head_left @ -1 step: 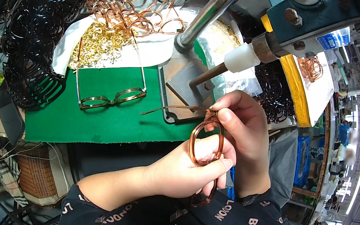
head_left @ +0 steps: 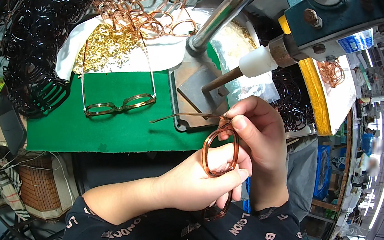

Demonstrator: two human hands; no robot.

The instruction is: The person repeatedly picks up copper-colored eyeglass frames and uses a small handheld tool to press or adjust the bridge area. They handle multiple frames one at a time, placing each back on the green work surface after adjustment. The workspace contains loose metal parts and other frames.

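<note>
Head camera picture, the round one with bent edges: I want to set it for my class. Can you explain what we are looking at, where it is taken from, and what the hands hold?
The picture comes from a wide fisheye camera worn on a person's head, looking down, so straight edges curve near the rim. No robot is here, only two bare hands coming from dark printed sleeves.

The left hand and right hand together hold an amber-brown translucent spectacle frame, one thin temple arm sticking out to the left.

On the bench lies a green felt mat with a finished gold-brown pair of spectacles, arms unfolded. Behind it are a pile of copper-coloured wire frames, a heap of black frames and small gold-coloured metal parts on white cloth. At upper right stands a blue-green metal press machine with a shiny steel lever.
</note>
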